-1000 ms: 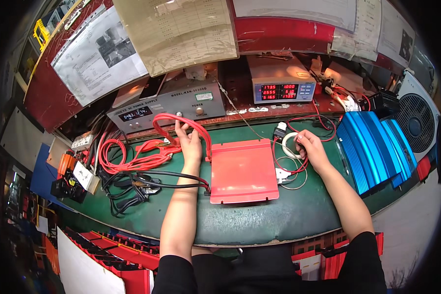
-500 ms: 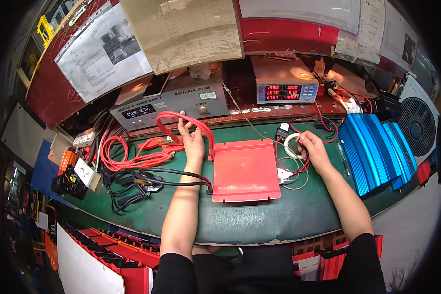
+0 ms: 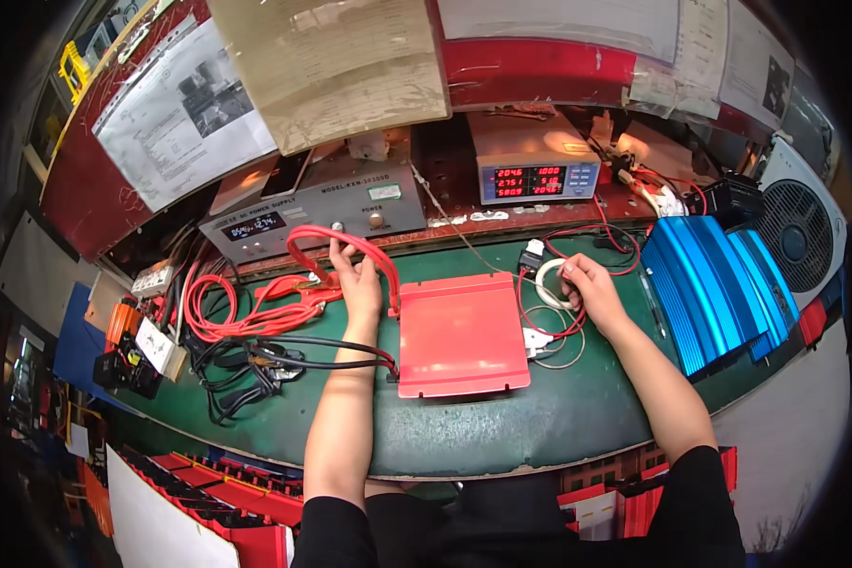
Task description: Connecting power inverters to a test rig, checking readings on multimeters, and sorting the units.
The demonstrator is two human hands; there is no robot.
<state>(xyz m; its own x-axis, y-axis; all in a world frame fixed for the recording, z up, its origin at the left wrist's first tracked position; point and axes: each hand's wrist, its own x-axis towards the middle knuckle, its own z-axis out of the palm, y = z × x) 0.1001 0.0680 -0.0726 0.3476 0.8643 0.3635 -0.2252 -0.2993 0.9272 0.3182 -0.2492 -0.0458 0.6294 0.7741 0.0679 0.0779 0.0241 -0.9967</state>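
My left hand (image 3: 361, 284) reaches behind a thick red cable (image 3: 374, 248). Its fingers are stretched up, one tip at the small knob (image 3: 337, 228) on the grey power supply (image 3: 312, 216). The thumb stands apart. My right hand (image 3: 594, 292) has its fingers pinched at the edge of a white ring-shaped coil (image 3: 541, 284); a thin red wire runs past it. Between my hands a flat red metal case (image 3: 461, 331) lies on the green bench mat (image 3: 488, 431). Red and black cables (image 3: 327, 363) leave its left side, and a white plug (image 3: 537, 341) sits at its right side.
Red clamp leads (image 3: 220, 308) and tangled black cables (image 3: 246, 374) lie at left. A meter with red digits (image 3: 540, 180) stands at the back. Blue finned housings (image 3: 715, 293) and a fan (image 3: 803, 227) are at right. Red cases (image 3: 218, 488) are stacked below the bench.
The whole view has shifted slightly, so the bench appears further left. Digits on the meter and power supply have changed. Both hands stay at the same things.
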